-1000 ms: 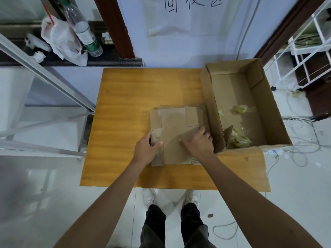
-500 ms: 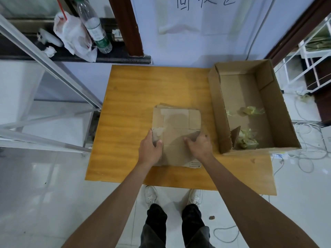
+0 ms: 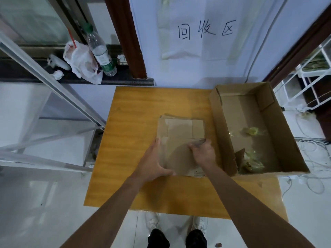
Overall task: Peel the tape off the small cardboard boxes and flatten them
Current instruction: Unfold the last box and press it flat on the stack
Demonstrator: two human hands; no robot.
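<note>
A flattened small cardboard box (image 3: 180, 129) lies on top of other flat cardboard in the middle of the wooden table (image 3: 136, 111). My left hand (image 3: 154, 163) lies on its near left corner, fingers straight along the left edge and thumb spread across the near edge. My right hand (image 3: 203, 152) sits on the right half of the cardboard with its fingers curled. Its fingertips pinch a small shiny piece that looks like tape (image 3: 198, 140), at the fold line.
A large open cardboard box (image 3: 222, 133) stands on the table's right side, touching the flat pile, with yellowish tape wads (image 3: 250, 131) inside. A plastic bottle (image 3: 101, 51) and a white bag (image 3: 80, 61) sit on the ledge behind. Cables lie on the floor at right.
My left hand went from clasping the cardboard's left edge to lying flatter on its near corner. My right hand's fingers curled up into a pinch. The view tilted up.
</note>
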